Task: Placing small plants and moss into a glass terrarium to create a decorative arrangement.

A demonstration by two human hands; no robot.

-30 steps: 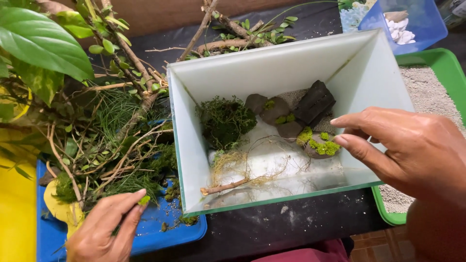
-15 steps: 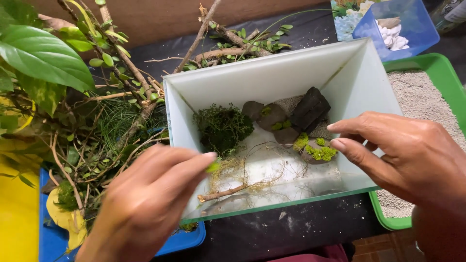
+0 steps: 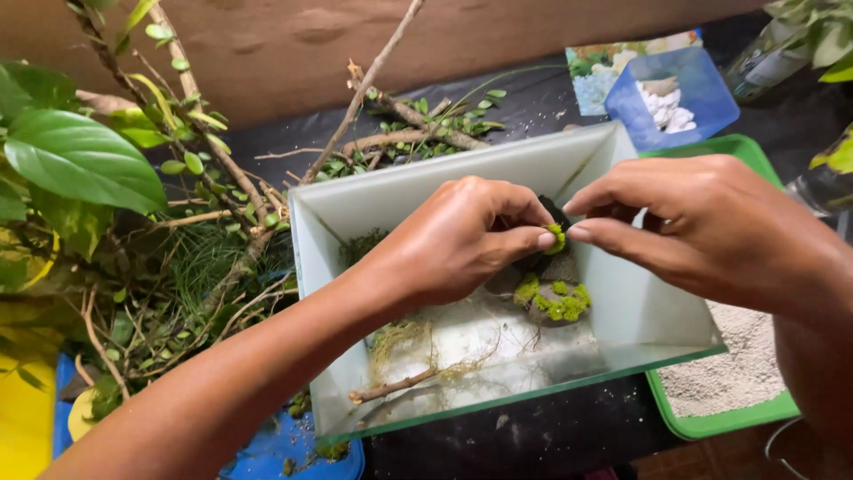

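A glass tank (image 3: 444,173) with milky walls stands in the middle. My left hand (image 3: 462,240) reaches into it and pinches a small tuft of bright green moss (image 3: 556,237). My right hand (image 3: 702,222) comes in from the right, and its pinched fingertips meet the same tuft. Just below lies a grey stone topped with bright green moss (image 3: 553,302). A dark stone (image 3: 558,265) shows behind it, mostly hidden by my hands. On the white sand (image 3: 480,342) lies a rooted twig (image 3: 391,387). A dark moss clump (image 3: 360,249) sits at the tank's back left.
Left of the tank are leafy branches, grass tufts and a large green leaf (image 3: 80,156) over a blue tray (image 3: 267,453). A green tray of grey gravel (image 3: 729,382) sits at the right. A blue tub of white pebbles (image 3: 671,102) stands behind it.
My left hand has carried the moss tuft from the blue tray into the tank. My right hand has moved left to meet it above the stones. The view has shifted.
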